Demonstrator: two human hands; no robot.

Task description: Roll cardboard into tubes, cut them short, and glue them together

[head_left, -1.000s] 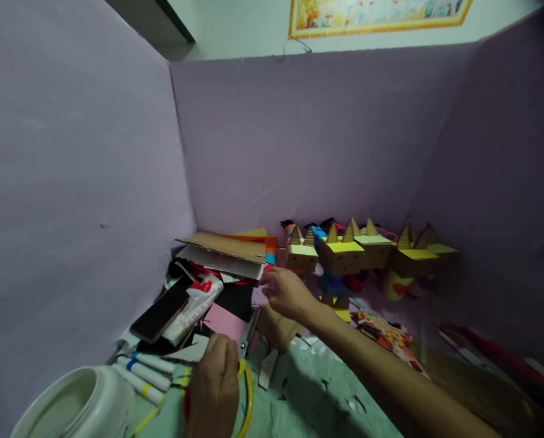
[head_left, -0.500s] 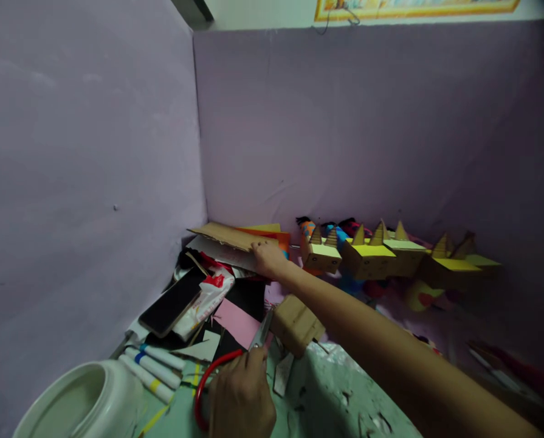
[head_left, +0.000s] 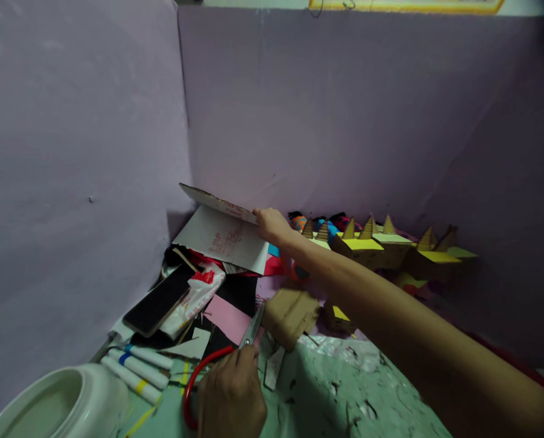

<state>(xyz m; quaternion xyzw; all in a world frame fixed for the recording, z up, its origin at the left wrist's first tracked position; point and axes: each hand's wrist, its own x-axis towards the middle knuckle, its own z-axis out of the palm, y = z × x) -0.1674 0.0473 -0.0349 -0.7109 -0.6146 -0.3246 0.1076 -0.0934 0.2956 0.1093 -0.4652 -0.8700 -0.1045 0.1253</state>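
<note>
My left hand [head_left: 233, 392] is closed around red-handled scissors [head_left: 252, 331], blades pointing up and away. My right hand [head_left: 274, 225] reaches far forward, its fingers pinching the edge of a cardboard sheet [head_left: 217, 204] that is tilted up. Beneath that sheet lies a whitish board with red print [head_left: 223, 240]. Beyond the scissor tips, a brown cardboard piece [head_left: 291, 313] lies on the table, next to a pink paper sheet [head_left: 228, 319].
At the left are a phone [head_left: 160, 301], a white-and-red packet [head_left: 202, 298], white markers [head_left: 137, 371] and a white tub [head_left: 62, 398]. Cardboard boxes with pointed ears [head_left: 360, 246] line the back right. Scraps dot the green table [head_left: 335, 401]. Purple walls [head_left: 321, 121] close the corner.
My right hand has lifted the cardboard sheet's near edge, so its printed underside and the whitish board below now show. My left hand still holds the scissors. The view has shifted slightly.
</note>
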